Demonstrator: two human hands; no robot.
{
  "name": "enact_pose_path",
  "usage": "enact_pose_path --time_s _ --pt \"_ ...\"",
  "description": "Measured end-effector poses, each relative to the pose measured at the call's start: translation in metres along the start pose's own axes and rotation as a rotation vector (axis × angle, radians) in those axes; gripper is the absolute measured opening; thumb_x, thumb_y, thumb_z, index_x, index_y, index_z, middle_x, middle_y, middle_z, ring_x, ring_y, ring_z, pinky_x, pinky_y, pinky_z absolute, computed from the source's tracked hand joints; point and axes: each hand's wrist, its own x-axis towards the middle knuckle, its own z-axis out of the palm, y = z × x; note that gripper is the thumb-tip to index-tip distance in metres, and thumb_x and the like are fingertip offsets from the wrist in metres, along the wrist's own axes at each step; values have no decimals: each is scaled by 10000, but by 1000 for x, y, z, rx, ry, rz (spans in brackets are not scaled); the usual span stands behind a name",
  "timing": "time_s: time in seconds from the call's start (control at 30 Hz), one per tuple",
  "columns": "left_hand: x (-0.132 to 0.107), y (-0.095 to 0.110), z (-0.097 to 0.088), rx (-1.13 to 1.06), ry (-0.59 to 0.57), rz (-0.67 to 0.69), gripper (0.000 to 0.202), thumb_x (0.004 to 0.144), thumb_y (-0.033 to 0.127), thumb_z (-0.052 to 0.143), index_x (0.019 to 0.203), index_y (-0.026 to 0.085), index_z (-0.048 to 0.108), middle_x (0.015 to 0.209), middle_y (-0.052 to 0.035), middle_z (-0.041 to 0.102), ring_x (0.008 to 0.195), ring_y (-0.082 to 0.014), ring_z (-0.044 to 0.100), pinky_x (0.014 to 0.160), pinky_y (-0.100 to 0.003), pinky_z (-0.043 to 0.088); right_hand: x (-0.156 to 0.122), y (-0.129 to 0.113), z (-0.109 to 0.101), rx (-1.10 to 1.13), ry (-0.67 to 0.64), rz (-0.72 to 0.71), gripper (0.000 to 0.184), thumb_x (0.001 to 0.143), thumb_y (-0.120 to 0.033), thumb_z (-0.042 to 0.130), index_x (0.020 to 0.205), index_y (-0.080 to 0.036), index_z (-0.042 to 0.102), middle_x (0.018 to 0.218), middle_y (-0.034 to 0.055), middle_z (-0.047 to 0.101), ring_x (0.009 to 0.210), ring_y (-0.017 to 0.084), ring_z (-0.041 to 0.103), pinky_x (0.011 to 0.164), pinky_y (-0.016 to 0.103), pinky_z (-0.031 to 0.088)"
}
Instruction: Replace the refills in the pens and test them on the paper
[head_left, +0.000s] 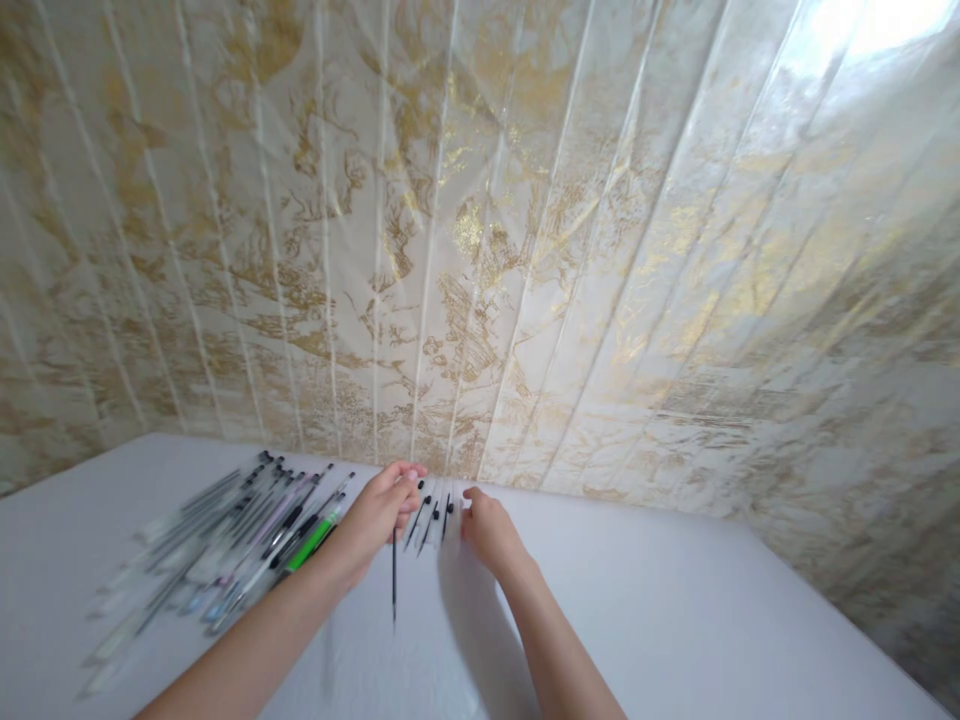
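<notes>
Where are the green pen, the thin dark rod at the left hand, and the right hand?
Green pen (312, 542): head view, middle of its green barrel.
Thin dark rod (394, 580): head view, middle of its visible shaft.
Right hand (490, 531): head view, back of the hand.

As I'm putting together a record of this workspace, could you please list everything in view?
Patterned sheet: one, whitish with gold, behind the table
Table: one, white, below the sheet
Pens: many, too blurred to count, mostly black, grey and clear, table's left part
Green pen: one, bright green, right side of those pens
Small dark-ended pieces: at least three, black, near the table's far edge
Thin rod: one, dark, left of those pieces
Forearms: two, bare, from the bottom edge
Left hand: one, bare, holding the rod
Right hand: one, bare, right of the small pieces
</notes>
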Motion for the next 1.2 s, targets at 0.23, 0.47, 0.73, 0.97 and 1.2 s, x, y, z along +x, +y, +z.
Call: enact_pose_path --time_s 0.23,0.47,0.73,0.97,1.2 --pt "6 -7 5 -6 113 107 350 727 502 554 880 187 533 510 107 313 408 -74 257 409 -173 194 -26 -31 -17 381 -212 -206 237 848 -335 507 718 -162 604 587 -18 597 484 72 441 478 182 318" --pt "5 -12 9 -13 174 194 325 721 498 593 804 183 594 541 68 428 453 -102 381 438 -208 304 -32 -40 -20 474 -387 -215 163 755 -217 570 599 -169 563 531 -39 572 441 62 369 421 175 274" --pt "14 -23 0 -310 196 -56 201 640 30 541 811 95 623 694 -28 609 537 -77 495 502 -178 381 0 10 -23 -118 15 128 243 817 -244 492 732 -135 691 765 150 704 732 218 640 631 288 405" --pt "3 -18 14 -387 153 -133 223 717 -48 503 799 114 632 819 -116 697 779 -160 671 718 -247 513 5 13 -8 -140 26 151 301 849 -282 451 739 -158 702 818 151 705 785 234 662 641 285 418" --pt "1 -20 15 -399 118 -123 240 787 -31 463 880 121 624 1046 -151 697 1004 -179 652 899 -270 475 4 12 -11 -80 3 127 248 811 -204 473 706 -166 694 754 112 702 714 196 649 608 251 399"
